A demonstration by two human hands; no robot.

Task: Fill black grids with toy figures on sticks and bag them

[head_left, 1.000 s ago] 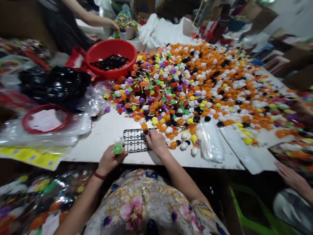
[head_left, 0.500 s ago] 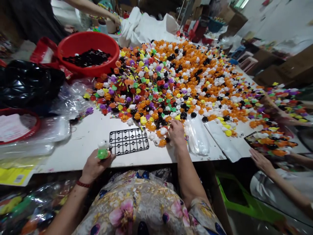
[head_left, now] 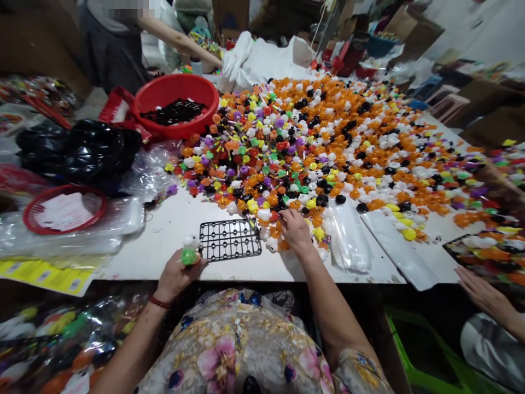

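My left hand is closed around small plastic toys at the near left corner of a black grid tray. A green toy and a white toy stick out above its fingers. The tray lies on the white table, its cells bare. My right hand reaches the near edge of a big pile of small toys, in orange, white, black and other colours. Its fingertips are pinched together among the toys, and what they hold is too small to make out.
A red tub with black grids stands at the back left, beside a black plastic bag. A red basket lies on clear bags at left. Plastic sleeves lie right of my right hand. A co-worker's hand touches a filled tray at right.
The view has swung left, so the scene sits further right. My left hand still holds the toys by the tray; my right hand stays at the pile's near edge, its fingers drawn in.
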